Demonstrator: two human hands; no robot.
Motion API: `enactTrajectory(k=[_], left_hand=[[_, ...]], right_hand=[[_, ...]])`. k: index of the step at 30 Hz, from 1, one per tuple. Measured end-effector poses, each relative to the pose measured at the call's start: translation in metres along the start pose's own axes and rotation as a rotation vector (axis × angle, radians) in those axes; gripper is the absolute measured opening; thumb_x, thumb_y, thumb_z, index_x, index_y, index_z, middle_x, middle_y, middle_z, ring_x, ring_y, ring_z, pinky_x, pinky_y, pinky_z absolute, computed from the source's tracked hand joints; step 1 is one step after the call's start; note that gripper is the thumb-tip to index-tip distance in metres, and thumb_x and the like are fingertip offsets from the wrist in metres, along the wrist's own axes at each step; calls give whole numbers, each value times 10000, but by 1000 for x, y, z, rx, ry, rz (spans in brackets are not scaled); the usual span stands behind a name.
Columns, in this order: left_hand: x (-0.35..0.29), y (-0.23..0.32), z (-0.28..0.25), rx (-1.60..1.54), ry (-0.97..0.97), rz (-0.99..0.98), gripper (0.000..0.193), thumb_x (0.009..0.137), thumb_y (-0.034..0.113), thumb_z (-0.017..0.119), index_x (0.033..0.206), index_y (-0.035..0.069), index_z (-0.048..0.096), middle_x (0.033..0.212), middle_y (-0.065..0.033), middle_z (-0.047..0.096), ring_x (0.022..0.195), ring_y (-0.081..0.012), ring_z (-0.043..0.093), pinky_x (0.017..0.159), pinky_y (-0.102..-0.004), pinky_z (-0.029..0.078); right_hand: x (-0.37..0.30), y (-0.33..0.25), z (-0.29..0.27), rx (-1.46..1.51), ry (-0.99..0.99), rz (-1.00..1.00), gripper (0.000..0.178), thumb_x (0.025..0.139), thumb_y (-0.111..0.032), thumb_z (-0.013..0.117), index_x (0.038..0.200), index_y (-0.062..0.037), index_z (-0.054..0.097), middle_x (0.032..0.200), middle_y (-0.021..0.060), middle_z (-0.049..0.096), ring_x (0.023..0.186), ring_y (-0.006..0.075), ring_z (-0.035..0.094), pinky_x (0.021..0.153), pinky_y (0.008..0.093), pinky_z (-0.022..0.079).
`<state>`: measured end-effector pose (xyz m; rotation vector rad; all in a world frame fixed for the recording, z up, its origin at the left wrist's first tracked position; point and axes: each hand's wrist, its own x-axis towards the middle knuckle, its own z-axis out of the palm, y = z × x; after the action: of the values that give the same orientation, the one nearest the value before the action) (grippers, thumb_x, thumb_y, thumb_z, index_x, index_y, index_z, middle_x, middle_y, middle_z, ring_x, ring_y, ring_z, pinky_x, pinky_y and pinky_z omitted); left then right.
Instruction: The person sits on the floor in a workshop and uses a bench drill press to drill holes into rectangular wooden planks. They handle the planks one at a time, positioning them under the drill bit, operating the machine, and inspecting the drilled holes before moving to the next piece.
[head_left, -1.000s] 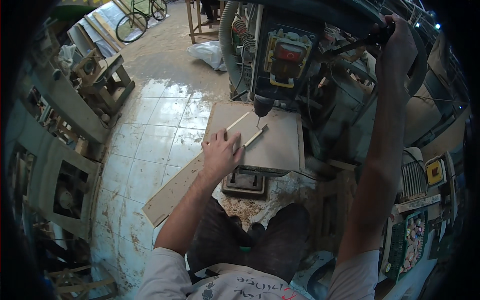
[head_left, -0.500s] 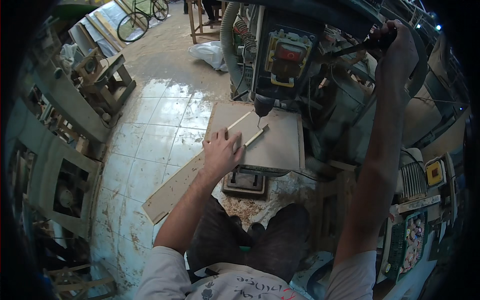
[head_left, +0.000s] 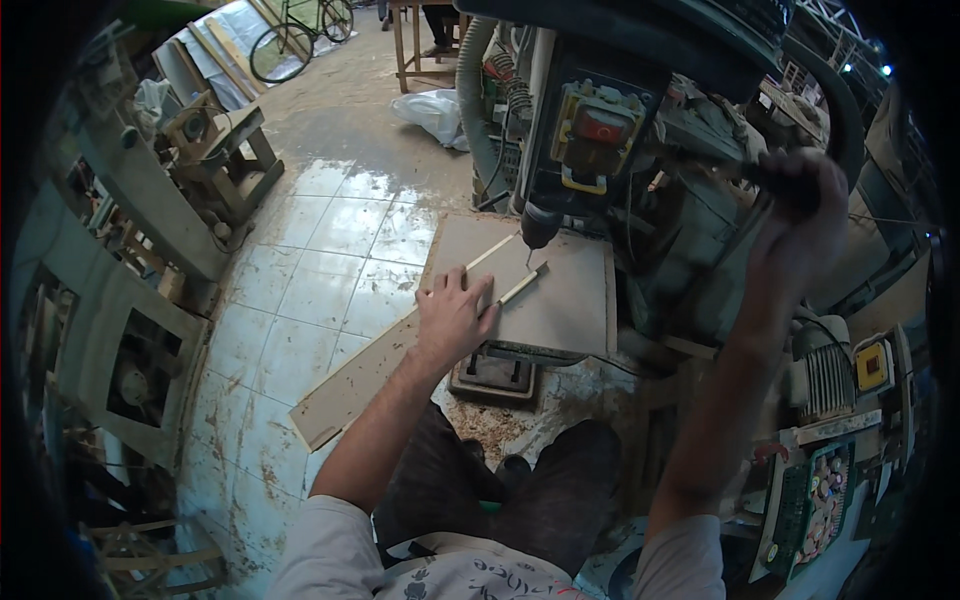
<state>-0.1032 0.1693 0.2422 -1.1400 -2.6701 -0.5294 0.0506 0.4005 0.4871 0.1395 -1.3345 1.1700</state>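
My left hand (head_left: pixel 452 322) grips a long, flat wooden board (head_left: pixel 352 395), its fingers spread across the face and its thumb at the near edge. The board has pale edges and lies slantwise on the drill press table (head_left: pixel 580 305), its lower-left end jutting out over the floor. Above its far end hangs the drill chuck (head_left: pixel 540 228) with a thin bit (head_left: pixel 529 258), whose tip is close to the board; I cannot tell whether they touch. Raised at the right, my right hand (head_left: pixel 808 215), slightly blurred, is closed around the black knob of the feed lever (head_left: pixel 785 180).
A switch box (head_left: pixel 600 130) with a red button faces me on the press. Below the table is the machine's base (head_left: pixel 492 378), with wood shavings around it. At right are a ribbed motor (head_left: pixel 826 370) and a green crate (head_left: pixel 800 510). Wooden frames line the left.
My right hand has come down with the feed lever, and the chuck and bit sit slightly lower over the board. My left hand keeps its hold. The whole view has shifted slightly.
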Motion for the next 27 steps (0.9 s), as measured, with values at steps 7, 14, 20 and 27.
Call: enactTrajectory(k=[7, 14, 20, 27], left_hand=[[0, 1, -2, 17, 7, 6, 436, 823, 376, 634, 1225, 218, 574, 1225, -133, 487, 1117, -296, 485, 855, -504, 397], [1, 1, -1, 4, 9, 7, 460, 823, 369, 634, 1247, 203, 564, 1236, -140, 484, 1125, -301, 481, 873, -497, 385], [0, 2, -3, -34, -27, -8, 458, 819, 365, 634, 1243, 207, 565, 1236, -151, 481, 1132, -308, 480, 864, -514, 390], [-1, 2, -6, -12, -11, -16, 417, 833, 384, 603, 1215, 223, 563, 1175, -162, 494, 1110, -319, 497, 840, -558, 406]], right_hand=[[-80, 8, -25, 63, 22, -48, 198, 900, -198, 455, 855, -8, 487, 884, 177, 593, 979, 347, 588, 1009, 507, 361], [-140, 34, -38, 191, 58, -58, 211, 880, -210, 471, 768, -35, 437, 908, 193, 605, 1106, 389, 546, 1132, 570, 182], [-143, 37, -34, 153, 144, -65, 215, 879, -207, 436, 750, -36, 418, 836, 175, 570, 1018, 363, 545, 1106, 570, 231], [-28, 9, 6, -131, 204, -197, 241, 952, -177, 390, 786, -21, 470, 728, 96, 528, 683, 188, 520, 773, 370, 463]])
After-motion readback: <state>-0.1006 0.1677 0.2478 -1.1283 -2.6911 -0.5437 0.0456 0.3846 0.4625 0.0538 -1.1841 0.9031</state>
